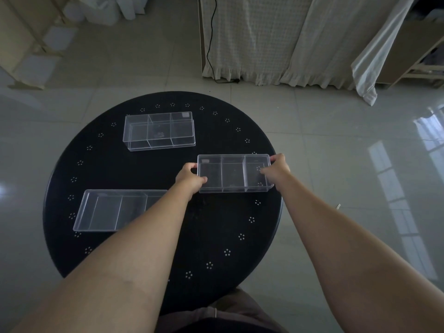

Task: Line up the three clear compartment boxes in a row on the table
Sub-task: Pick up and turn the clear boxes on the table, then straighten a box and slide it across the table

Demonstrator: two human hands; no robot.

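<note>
Three clear compartment boxes lie on a round black table (pixel 204 224). The right box (pixel 234 174) sits near the table's right edge, held at both short ends: my left hand (pixel 189 180) grips its left end and my right hand (pixel 276 169) grips its right end. The far box (pixel 159 131) rests toward the back, left of centre. The near-left box (pixel 115 210) lies close to the left edge, its right end hidden under my left forearm. The three boxes are staggered, not level with each other.
The table has small white flower dots around its rim. Glossy tiled floor (pixel 360 164) surrounds it. A curtained bed frame (pixel 264 44) with a black cable stands behind, and my lap shows at the near edge.
</note>
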